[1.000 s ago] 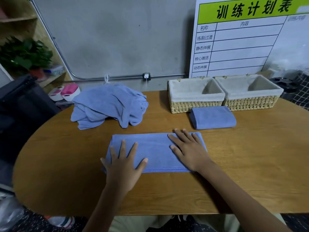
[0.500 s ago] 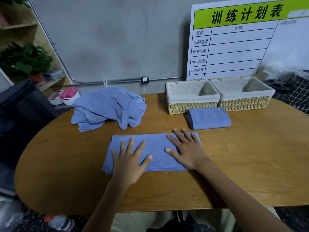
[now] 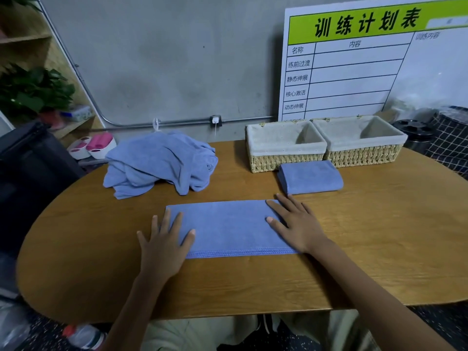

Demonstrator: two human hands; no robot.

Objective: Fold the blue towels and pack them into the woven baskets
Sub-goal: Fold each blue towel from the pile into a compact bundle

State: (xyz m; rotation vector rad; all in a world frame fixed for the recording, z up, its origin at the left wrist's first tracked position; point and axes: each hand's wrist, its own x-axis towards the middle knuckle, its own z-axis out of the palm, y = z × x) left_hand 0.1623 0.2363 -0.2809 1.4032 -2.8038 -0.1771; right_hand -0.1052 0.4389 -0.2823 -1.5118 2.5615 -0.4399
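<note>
Both hands, left (image 3: 162, 239) and right (image 3: 296, 224), spread flat on towel (image 3: 228, 229) ends; worktop (image 3: 379, 249) firm; judged best: smooth outward, align hems, then halve.

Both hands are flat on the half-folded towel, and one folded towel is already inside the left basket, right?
Not quite. The head view shows the folded towel lying on the table in front of the baskets, not inside one. Both hands do lie flat on the half-folded towel.

One head-worn wide-angle view looks forward and down, close over the table (image 3: 379, 249), toward the wall
</note>
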